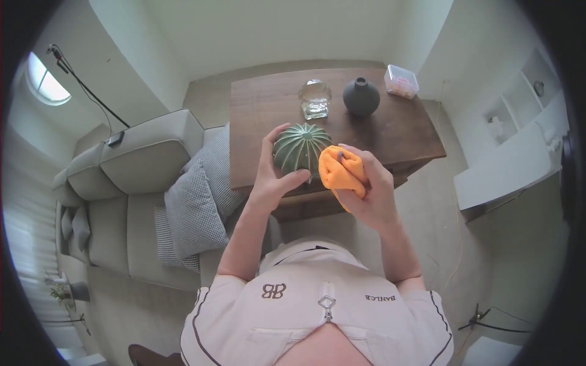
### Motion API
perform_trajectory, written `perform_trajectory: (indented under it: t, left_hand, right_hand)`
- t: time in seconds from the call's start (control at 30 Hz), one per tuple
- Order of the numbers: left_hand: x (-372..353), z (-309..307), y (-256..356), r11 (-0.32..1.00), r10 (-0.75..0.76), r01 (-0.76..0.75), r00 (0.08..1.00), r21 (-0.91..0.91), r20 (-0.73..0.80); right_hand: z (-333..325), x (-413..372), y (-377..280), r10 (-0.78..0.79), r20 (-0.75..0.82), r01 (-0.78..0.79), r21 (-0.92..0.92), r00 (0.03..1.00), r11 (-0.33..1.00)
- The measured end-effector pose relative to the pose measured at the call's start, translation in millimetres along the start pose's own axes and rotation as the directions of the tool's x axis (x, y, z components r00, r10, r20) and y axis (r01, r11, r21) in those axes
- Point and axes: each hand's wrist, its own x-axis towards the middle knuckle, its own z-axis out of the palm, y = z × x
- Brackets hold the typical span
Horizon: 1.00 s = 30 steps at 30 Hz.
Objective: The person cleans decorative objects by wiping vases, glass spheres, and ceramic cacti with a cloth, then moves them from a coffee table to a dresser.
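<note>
A green ribbed ornament point(302, 148), round and cactus-like, is at the front part of the brown wooden table point(262, 97). My left hand point(273, 177) grips it from the left, thumb across its front and fingers around the far side. In my right hand point(372, 192) is a bunched orange cloth point(339, 168), closed between thumb and fingers. The cloth overlaps the ornament's right side in this view. Part of the ornament's lower right is hidden behind the cloth.
Behind the ornament stand a clear glass piece point(315, 99), a dark round vase point(361, 97) and a lidded clear plastic box point(401, 82). To the left is a grey sofa point(149, 155) with checked cushions point(198, 207). A white shelf unit point(510, 161) lies to the right.
</note>
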Motion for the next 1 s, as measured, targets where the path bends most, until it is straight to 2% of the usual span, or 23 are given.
perform_trajectory:
  t: [0.1,0.3,0.4,0.47,0.6,0.7,0.8,0.9,1.0]
  left_hand:
    - [2.3,-0.2,-1.8,0.996,0.024,-0.026,0.999,-0.089,-0.023]
    - [0.4,-1.0,-13.2,0.958,-0.054,0.037,0.997,-0.285,-0.052]
    - [0.7,1.7,-11.0,0.973,-0.023,-0.005,0.993,-0.233,-0.119]
    - [1.4,3.3,-7.4,0.992,0.051,-0.066,0.989,-0.107,-0.135]
    - [-1.4,9.6,-1.7,0.995,0.096,-0.098,0.991,-0.013,-0.092]
    - [-1.7,10.1,-3.6,0.993,0.104,-0.11,0.987,-0.04,-0.124]
    - [-1.2,3.5,-9.8,0.99,0.052,-0.075,0.983,-0.122,-0.178]
    - [-3.1,6.0,-6.5,0.984,0.028,-0.06,0.981,-0.165,-0.192]
    - [-8.3,15.5,-6.7,0.975,0.016,-0.047,0.99,-0.218,-0.139]
  right_hand:
    - [1.8,-0.1,1.8,0.025,0.009,-0.025,0.01,1.0,1.0]
    - [13.2,-7.8,13.8,-0.042,-0.064,0.041,-0.023,0.997,0.999]
    - [10.9,-8.5,12.4,-0.055,-0.036,0.053,-0.064,0.998,0.997]
    - [7.7,-7.1,7.4,-0.053,-0.04,0.051,-0.052,0.998,0.997]
    - [7.4,-4.0,-2.1,-0.078,-0.042,0.074,-0.095,0.996,0.993]
    - [8.7,-6.4,-3.2,-0.111,-0.034,0.104,-0.165,0.993,0.981]
    - [11.6,-13.8,1.9,-0.086,0.024,0.089,-0.196,0.996,0.976]
    - [14.4,-10.8,4.7,-0.137,-0.071,0.129,-0.108,0.988,0.986]
    - [16.8,-6.2,5.2,-0.073,-0.081,0.081,0.1,0.994,0.992]
